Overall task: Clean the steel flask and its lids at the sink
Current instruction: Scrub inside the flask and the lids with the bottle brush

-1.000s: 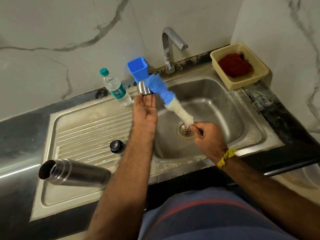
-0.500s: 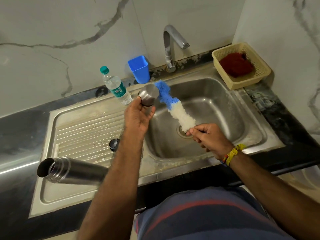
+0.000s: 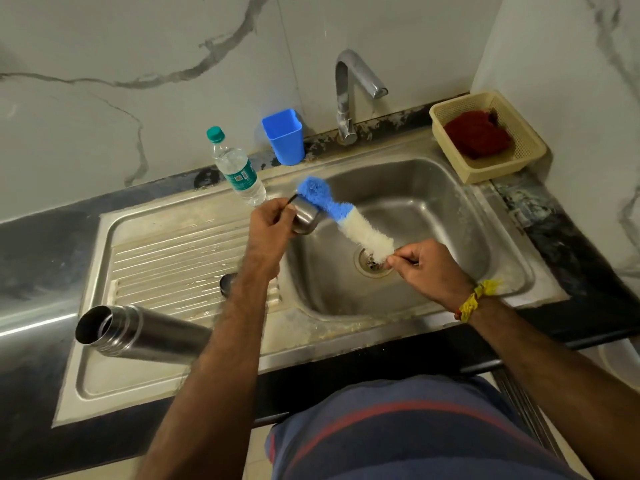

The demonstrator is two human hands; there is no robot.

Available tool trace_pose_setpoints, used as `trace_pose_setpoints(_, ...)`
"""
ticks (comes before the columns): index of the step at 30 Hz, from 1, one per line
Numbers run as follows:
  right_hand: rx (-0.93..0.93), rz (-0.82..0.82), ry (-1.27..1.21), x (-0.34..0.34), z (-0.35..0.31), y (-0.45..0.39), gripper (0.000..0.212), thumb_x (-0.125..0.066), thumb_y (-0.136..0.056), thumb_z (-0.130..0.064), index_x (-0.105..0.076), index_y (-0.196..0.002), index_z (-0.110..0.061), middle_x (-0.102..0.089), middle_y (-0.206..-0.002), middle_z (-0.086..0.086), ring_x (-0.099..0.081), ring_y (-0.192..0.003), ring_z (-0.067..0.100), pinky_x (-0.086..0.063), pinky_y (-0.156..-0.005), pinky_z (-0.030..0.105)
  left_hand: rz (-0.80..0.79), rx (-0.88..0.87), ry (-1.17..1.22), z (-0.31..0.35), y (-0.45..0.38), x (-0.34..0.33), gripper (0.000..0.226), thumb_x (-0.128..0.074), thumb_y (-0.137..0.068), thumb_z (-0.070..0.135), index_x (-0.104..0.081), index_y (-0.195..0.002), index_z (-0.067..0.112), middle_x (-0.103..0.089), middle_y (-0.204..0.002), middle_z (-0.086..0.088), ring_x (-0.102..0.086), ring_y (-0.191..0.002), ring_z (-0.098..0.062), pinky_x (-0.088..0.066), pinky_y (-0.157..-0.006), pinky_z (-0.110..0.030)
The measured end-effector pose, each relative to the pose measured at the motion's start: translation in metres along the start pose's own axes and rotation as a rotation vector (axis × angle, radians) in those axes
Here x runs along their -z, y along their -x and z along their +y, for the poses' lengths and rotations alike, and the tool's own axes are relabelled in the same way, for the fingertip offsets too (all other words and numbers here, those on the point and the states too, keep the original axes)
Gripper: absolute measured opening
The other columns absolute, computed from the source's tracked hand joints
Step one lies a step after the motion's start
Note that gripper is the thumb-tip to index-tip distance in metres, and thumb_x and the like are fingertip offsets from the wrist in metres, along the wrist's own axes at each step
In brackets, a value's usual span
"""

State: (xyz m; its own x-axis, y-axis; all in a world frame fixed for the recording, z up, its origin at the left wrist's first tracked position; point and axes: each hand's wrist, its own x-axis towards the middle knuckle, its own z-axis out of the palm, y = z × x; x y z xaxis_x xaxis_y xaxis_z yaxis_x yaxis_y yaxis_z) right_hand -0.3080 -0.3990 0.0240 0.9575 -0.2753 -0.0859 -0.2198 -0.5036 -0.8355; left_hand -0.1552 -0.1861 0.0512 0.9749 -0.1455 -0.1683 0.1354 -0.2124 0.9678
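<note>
- Over the sink basin (image 3: 433,209), the left hand (image 3: 272,225) has its fingers curled round the steel cup lid (image 3: 306,218), tipped so that drips look set to fall into the bowl rather than on the counter.
- Right hand (image 3: 420,268) pinches the handle end of the bottle brush (image 3: 341,216); its blue tip sits against the lid's far side, so this looks like scrubbing the lid.
- Steel flask (image 3: 138,332) lies on its side on the ribbed drainboard (image 3: 173,258), mouth open to the left, well apart from the action — waiting its turn, I'd say.
- A small dark lid (image 3: 227,282) rests on the drainboard, half hidden behind the left forearm.
- Room check: the water bottle (image 3: 237,171) stands just beyond the left knuckles, the blue cup (image 3: 284,138) and tap (image 3: 346,98) behind; a big swing could knock the bottle. Basin to the right is roomy.
</note>
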Motion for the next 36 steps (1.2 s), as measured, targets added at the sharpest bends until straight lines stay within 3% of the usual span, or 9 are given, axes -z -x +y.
trace_pose_setpoints(7, 0.059, 0.037, 0.217, -0.010, 0.000, 0.007, 0.030, -0.066, -0.091, -0.021, -0.062, -0.062, -0.018, -0.053, -0.052, -0.001, -0.054, -0.056, 0.024, -0.043, -0.057, 0.031, 0.109, 0.017, -0.073, -0.014, 0.003, -0.009, 0.015, -0.061, -0.099, 0.008, -0.074, -0.096, 0.016, -0.078, -0.093, -0.007, -0.076, -0.090, -0.027, -0.059, -0.092, -0.049)
trace_pose_setpoints(11, 0.100, 0.068, 0.308, -0.015, -0.009, 0.010, 0.021, -0.061, -0.093, -0.023, -0.070, -0.080, -0.011, -0.064, -0.066, 0.007, -0.059, -0.065, 0.030, -0.045, -0.060, 0.034, 0.182, 0.190, 0.284, -0.009, 0.006, -0.018, 0.012, -0.058, -0.102, 0.007, -0.069, -0.103, 0.005, -0.078, -0.086, -0.004, -0.076, -0.079, -0.017, -0.062, -0.087, -0.041)
trace_pose_setpoints(16, 0.189, 0.161, 0.275, -0.016, -0.005, 0.017, 0.030, -0.052, -0.091, -0.031, -0.070, -0.082, -0.009, -0.068, -0.074, 0.009, -0.061, -0.069, 0.031, -0.050, -0.063, 0.037, 0.223, 0.313, 0.677, 0.008, 0.003, -0.018, 0.009, -0.057, -0.102, 0.006, -0.061, -0.109, 0.003, -0.072, -0.111, -0.020, -0.073, -0.101, -0.031, -0.062, -0.084, -0.044)
trace_pose_setpoints(20, 0.243, 0.222, 0.258, -0.022, -0.002, 0.017, 0.021, -0.057, -0.093, -0.019, -0.073, -0.083, -0.007, -0.068, -0.076, 0.010, -0.063, -0.069, 0.032, -0.050, -0.062, 0.035, 0.237, 0.388, 0.946, 0.014, 0.000, -0.021, 0.024, -0.058, -0.101, 0.009, -0.061, -0.124, 0.001, -0.077, -0.095, -0.015, -0.077, -0.084, -0.024, -0.063, -0.068, -0.037)
trace_pose_setpoints(24, 0.252, 0.220, 0.244, -0.027, 0.004, 0.031, 0.025, -0.056, -0.093, -0.021, -0.074, -0.084, -0.007, -0.066, -0.071, 0.009, -0.060, -0.060, 0.028, -0.053, -0.057, 0.039, 0.232, 0.452, 1.040, 0.012, -0.009, -0.019, 0.037, -0.058, -0.102, 0.016, -0.057, -0.135, 0.001, -0.070, -0.125, -0.018, -0.067, -0.119, -0.028, -0.053, -0.105, -0.042)
trace_pose_setpoints(29, 0.007, 0.213, 0.001, -0.032, 0.005, 0.014, 0.023, -0.067, -0.090, -0.022, -0.076, -0.079, -0.005, -0.071, -0.066, 0.011, -0.066, -0.064, 0.030, -0.053, -0.059, 0.041, 0.151, 0.412, 1.087, 0.009, 0.000, -0.024, 0.030, -0.056, -0.102, 0.013, -0.057, -0.132, 0.007, -0.072, -0.120, -0.011, -0.067, -0.117, -0.027, -0.050, -0.105, -0.053)
trace_pose_setpoints(31, -0.037, 0.144, -0.139, -0.029, 0.001, 0.017, 0.014, -0.069, -0.091, -0.013, -0.079, -0.084, -0.006, -0.071, -0.062, -0.001, -0.067, -0.058, 0.016, -0.053, -0.056, 0.033, 0.114, 0.416, 1.077, 0.012, 0.002, -0.022, 0.025, -0.054, -0.103, 0.010, -0.058, -0.127, 0.004, -0.075, -0.109, -0.013, -0.071, -0.108, -0.028, -0.055, -0.098, -0.054)
trace_pose_setpoints(33, -0.150, 0.049, -0.316, -0.026, -0.006, 0.017, 0.017, -0.064, -0.096, -0.010, -0.078, -0.087, -0.006, -0.057, -0.052, -0.010, -0.047, -0.040, 0.001, -0.037, -0.042, 0.015, 0.056, 0.409, 0.990, 0.014, 0.002, -0.018, 0.015, -0.053, -0.104, 0.009, -0.060, -0.116, 0.004, -0.077, -0.097, -0.013, -0.074, -0.095, -0.027, -0.061, -0.084, -0.050)
trace_pose_setpoints(36, -0.260, -0.060, -0.356, -0.010, -0.008, 0.003, 0.024, -0.058, -0.101, -0.018, -0.075, -0.086, -0.009, -0.048, -0.053, -0.005, -0.033, -0.036, 0.000, -0.025, -0.035, 0.015, -0.022, 0.343, 0.664, 0.010, 0.012, -0.009, 0.011, -0.052, -0.104, 0.007, -0.063, -0.104, 0.007, -0.072, -0.096, -0.014, -0.073, -0.089, -0.026, -0.063, -0.078, -0.046)
